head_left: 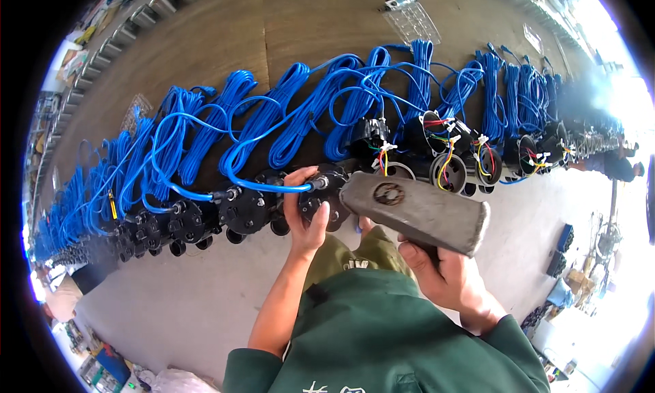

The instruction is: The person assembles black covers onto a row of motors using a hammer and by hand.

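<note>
Left hand (305, 224) curled round black housing (336, 214), presumably to steady it; grey hammer (417, 212) gripped by right hand (452, 278).

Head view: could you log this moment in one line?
left grip: around black housing; right grip: holding grey hammer; blue cables: bundled on table

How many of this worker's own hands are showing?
2: the left hand holds a black round housing, and the right hand grips a grey hammer. Some fingers are hidden.
</note>
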`<state>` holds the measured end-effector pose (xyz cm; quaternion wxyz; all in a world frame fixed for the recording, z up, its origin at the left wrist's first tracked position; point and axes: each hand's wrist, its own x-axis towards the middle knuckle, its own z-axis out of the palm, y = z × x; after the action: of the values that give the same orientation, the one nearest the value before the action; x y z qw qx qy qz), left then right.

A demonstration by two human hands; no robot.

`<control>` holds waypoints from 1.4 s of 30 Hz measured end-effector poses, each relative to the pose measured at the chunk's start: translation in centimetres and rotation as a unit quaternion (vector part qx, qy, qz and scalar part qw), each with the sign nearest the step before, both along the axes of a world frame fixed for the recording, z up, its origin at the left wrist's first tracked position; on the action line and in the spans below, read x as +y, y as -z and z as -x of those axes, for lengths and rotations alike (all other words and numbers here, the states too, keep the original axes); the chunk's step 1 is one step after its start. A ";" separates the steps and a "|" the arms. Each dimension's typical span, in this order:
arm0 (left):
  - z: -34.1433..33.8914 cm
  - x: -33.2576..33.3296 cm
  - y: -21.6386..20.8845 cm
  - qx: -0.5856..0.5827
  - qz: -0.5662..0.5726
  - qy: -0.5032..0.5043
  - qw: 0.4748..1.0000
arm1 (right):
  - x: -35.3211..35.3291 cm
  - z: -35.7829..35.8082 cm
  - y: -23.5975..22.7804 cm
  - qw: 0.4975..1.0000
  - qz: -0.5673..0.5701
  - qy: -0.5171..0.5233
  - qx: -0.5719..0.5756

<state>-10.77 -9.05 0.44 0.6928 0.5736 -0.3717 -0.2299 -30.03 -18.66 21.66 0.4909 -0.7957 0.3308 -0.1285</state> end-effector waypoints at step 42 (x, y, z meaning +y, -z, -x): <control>-0.8 1.1 0.4 -0.133 -0.049 0.013 0.990 | 3.8 -4.4 6.8 0.988 0.020 -0.041 0.151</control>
<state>-9.97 -7.97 0.02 0.6050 0.6278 -0.4560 -0.1787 -25.66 -14.90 14.90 0.4242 -0.8286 0.3653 0.0065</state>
